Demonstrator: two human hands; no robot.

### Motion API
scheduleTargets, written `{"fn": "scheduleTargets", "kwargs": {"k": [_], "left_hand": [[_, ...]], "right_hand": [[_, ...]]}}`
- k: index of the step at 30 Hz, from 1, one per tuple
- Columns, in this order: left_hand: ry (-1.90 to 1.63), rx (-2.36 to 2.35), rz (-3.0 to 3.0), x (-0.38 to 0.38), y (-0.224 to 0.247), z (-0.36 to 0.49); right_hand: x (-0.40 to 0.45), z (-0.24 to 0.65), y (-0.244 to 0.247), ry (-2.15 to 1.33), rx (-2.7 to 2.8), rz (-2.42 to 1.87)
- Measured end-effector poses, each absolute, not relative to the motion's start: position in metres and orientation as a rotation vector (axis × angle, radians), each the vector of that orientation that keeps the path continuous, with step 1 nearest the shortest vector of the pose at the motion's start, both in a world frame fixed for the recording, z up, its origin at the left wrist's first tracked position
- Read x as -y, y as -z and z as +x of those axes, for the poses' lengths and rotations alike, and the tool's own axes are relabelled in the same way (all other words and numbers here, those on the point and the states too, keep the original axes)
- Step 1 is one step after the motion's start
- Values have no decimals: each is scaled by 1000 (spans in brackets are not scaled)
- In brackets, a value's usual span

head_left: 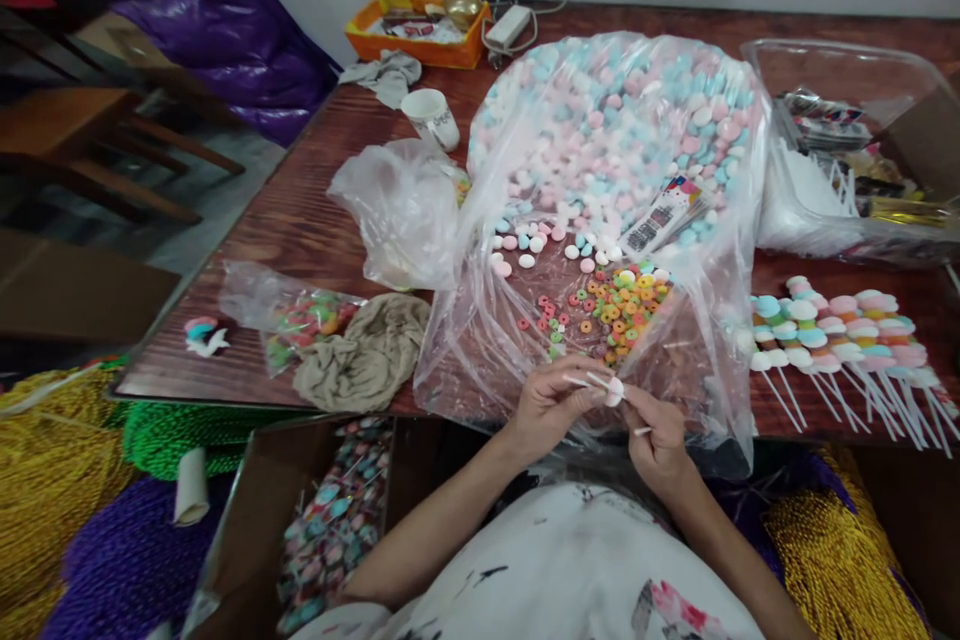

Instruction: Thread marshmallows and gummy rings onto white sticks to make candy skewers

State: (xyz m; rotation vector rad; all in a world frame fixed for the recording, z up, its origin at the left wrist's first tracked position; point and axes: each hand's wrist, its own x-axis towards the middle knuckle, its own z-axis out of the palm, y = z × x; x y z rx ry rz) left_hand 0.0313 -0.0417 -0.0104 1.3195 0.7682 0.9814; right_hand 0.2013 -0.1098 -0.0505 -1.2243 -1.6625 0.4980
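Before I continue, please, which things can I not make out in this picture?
All in the head view:
- Inside of the right hand: hidden by its curled fingers.
- Small print on the flat white printed packets: too small, blurred.
- Right end of the clear plastic bin: cut off by the right edge.
- Far part of the brown cardboard box: hidden under the tabletop.

The dark wood-grain surface (277, 210) carries a clear plastic bag of pastel candies (600, 130) at centre, skewered candies (840, 330) at right, and a white mug (431, 118) at upper left.
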Motion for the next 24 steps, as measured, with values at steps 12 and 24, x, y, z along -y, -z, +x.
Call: {"fn": "scheduleTargets", "kwargs": {"k": [12,24], "left_hand": [[-768,-1160,1959,-77,-12,-7],[-533,-1408,2092,-162,7,-30]], "right_hand": [[112,202,60,-809,1224,-1360],[113,205,68,-951,1229,-1325]]}}
